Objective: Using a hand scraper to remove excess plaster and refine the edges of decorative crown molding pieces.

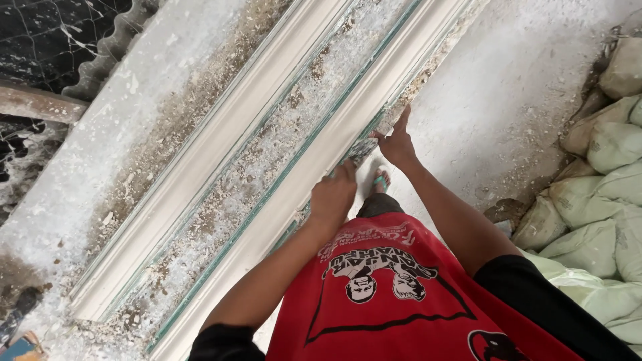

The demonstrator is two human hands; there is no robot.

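The person stands at a long bench (73, 194) that is covered with white dust and crumbs of plaster. Two long white plaster mouldings lie on it side by side, running from the lower left to the upper right. The near moulding (321, 154) lies along the edge of the bench, close to the person; the far moulding (221, 147) lies parallel to it, and a strip full of debris is between them.

The left hand (332, 195) rests on the near moulding with the fingers curled down and pressed together on its surface. I cannot tell if it holds something under the palm. The right hand (397, 144) is just beside it, a little farther along the same moulding. Its fingers are spread: the index finger points up along the edge, and the thumb reaches toward a small grey, rough piece (362, 151), perhaps sanding paper or a scraper, which lies on the edge of the moulding between both hands. The right hand touches this piece; the pictures do not show clearly if it pinches it.

The person wears a red shirt (394, 294) with a black print. Below the hands a foot in a green sandal (380, 180) stands on the dusty floor (508, 100). At the right, pale green sacks (602, 200) are piled up. At the top left there is a corrugated sheet (114, 47).
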